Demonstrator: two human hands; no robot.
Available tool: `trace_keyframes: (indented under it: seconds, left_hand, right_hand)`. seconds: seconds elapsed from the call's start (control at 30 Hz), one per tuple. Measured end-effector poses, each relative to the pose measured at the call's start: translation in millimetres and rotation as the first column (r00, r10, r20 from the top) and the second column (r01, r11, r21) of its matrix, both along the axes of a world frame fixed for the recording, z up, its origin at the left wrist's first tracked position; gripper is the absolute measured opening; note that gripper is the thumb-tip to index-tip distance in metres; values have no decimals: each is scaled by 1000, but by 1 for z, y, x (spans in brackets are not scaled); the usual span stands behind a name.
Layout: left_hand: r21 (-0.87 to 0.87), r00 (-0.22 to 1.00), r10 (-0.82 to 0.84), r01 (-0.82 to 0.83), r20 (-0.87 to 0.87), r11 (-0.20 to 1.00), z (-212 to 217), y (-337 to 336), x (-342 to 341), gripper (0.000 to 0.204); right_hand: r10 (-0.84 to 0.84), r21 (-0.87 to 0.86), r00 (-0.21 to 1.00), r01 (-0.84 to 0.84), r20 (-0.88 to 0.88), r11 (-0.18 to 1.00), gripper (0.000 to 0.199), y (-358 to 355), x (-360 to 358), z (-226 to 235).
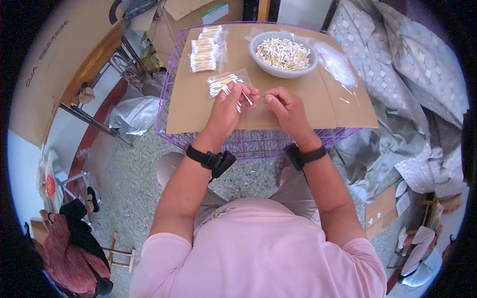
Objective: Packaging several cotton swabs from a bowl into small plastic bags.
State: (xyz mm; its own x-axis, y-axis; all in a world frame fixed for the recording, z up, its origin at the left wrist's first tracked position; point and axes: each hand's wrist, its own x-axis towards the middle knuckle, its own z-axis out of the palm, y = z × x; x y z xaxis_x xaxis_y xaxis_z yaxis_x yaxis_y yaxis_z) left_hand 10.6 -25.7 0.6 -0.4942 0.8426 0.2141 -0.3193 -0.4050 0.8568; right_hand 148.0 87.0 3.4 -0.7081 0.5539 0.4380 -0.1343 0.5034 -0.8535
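Note:
My left hand point(228, 105) is closed around several cotton swabs point(247, 99), whose white tips stick out past the fingers. Just beyond it, on the cardboard, lies a small clear bag point(242, 74) with cotton swabs point(222, 85) in it. Opposite, my right hand point(288, 110) has its fingers curled in and the thumb against them, a short gap away from the left. Whether anything is pinched there is hidden. Past the right hand stands a grey bowl point(284, 74) heaped with loose cotton swabs point(283, 52).
A cardboard sheet point(186, 109) tops a purple wire cage point(248, 143). Filled swab bags point(204, 52) are stacked at far left. Clear plastic bags point(338, 64) and stray swabs point(344, 100) lie right. Patterned sheeting point(397, 64) drapes beside the cage. Other people point(74, 253) sit at both sides.

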Motion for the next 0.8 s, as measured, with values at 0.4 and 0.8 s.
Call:
trace_keyframes:
  seconds: [0.4,0.8]
  left_hand:
    - [-47,995,-105,105,1,993,6,-11,-1,22]
    - [-183,922,-140,77,-362,980,-4,-2,-4,25]
  right_hand:
    - [-33,-67,998,37,60,997,15,-2,0,-4]
    - [134,608,989,-73,-56,791,37,-17,-24,49]
